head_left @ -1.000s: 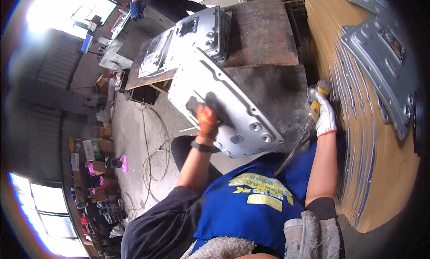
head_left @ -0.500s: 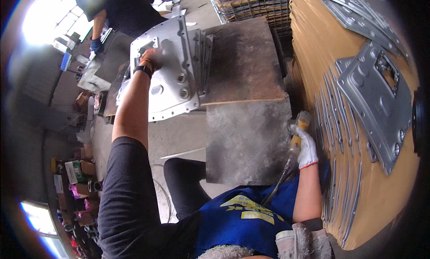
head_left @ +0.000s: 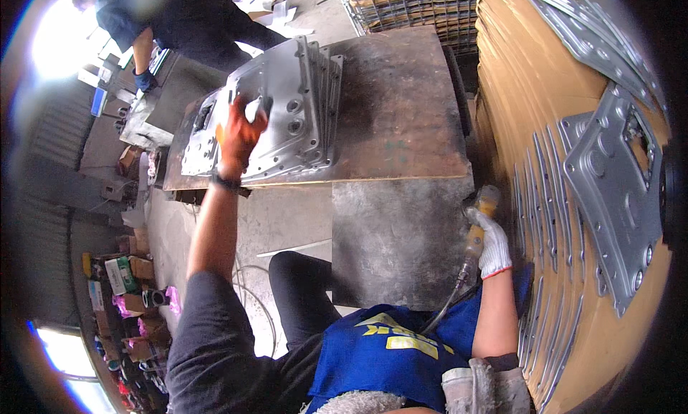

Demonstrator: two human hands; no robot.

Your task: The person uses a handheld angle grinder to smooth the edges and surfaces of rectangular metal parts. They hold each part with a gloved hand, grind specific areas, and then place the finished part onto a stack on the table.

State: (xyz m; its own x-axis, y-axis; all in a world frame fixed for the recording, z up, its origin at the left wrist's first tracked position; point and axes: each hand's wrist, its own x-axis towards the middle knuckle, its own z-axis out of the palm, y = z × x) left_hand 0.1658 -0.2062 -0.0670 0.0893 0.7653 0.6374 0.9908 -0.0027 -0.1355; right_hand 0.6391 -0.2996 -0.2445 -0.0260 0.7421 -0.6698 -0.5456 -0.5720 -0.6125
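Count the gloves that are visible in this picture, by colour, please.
Orange, on the left hand: 1
White, on the right hand, which grips the yellow tool: 1
Blue, on a co-worker's hand: 1
Total: 3

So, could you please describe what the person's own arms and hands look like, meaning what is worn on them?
The left hand wears an orange glove, with a dark band at the wrist; the left arm has a dark short sleeve and is bare below it. The right hand wears a white knit glove with a red-edged cuff. The right forearm is bare, with a dark band and a pale padded sleeve cover near the elbow.
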